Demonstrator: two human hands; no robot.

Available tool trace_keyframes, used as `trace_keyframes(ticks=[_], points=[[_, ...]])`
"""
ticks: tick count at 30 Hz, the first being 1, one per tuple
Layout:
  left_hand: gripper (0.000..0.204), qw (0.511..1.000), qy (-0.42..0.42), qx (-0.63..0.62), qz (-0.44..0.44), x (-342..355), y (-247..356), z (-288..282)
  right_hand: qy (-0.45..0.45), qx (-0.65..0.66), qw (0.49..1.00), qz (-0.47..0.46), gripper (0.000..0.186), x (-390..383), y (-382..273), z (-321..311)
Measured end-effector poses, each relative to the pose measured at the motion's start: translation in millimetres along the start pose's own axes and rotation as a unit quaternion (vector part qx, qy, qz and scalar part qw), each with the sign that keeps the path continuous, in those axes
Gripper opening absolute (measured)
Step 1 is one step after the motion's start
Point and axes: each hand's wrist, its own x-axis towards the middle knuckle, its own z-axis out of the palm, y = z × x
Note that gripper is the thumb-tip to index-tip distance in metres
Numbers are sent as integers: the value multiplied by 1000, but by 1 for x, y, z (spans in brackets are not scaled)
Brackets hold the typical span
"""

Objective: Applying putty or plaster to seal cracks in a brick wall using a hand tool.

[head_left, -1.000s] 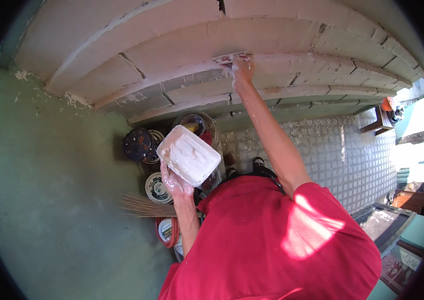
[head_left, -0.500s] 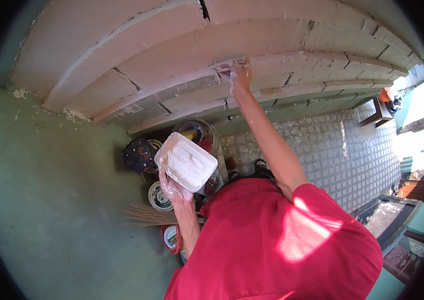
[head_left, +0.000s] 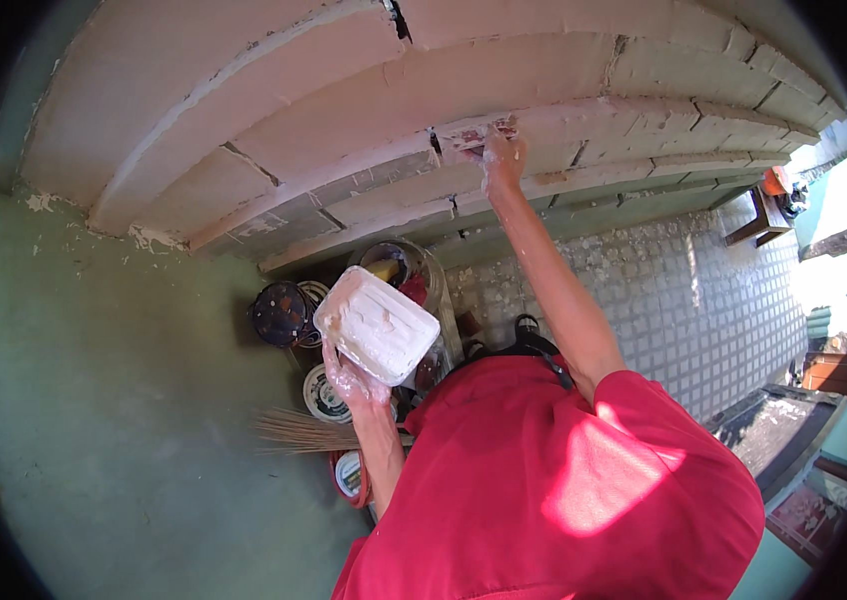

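My left hand point(head_left: 354, 378) is smeared with white paste and closed on a white rectangular container point(head_left: 378, 325) with paste in it, held low in front of me. High up, my right hand point(head_left: 504, 155), also paste-streaked, grips a flat scraper point(head_left: 474, 134) pressed against a horizontal band of the pale pinkish surface point(head_left: 324, 90). That surface has raised ridges, dark gaps and rough patches of filler. A dark slot shows just left of the scraper.
A green wall point(head_left: 124, 400) stands at left. Below the container are a dark bucket point(head_left: 276, 312), a lidded tub point(head_left: 324, 395), a bundle of thin sticks point(head_left: 299, 430) and red hose point(head_left: 349, 480). A tiled floor point(head_left: 674, 310), a wooden bench point(head_left: 767, 218) and a grey slab point(head_left: 774, 430) lie to the right.
My right hand and scraper have slid right along the band, uncovering the dark slot. The container dipped slightly from its earlier position, still held in my left hand.
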Motion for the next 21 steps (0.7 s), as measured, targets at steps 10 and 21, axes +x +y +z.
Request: trace_keyframes(ticks=[10,21], points=[[50,1000,14,5,4,4,3,0,-100,29,980,-172,19,-7,-55,75],[50,1000,21,7,20,2,9,-11,-6,-520,729,-445,21,-4,-67,39]])
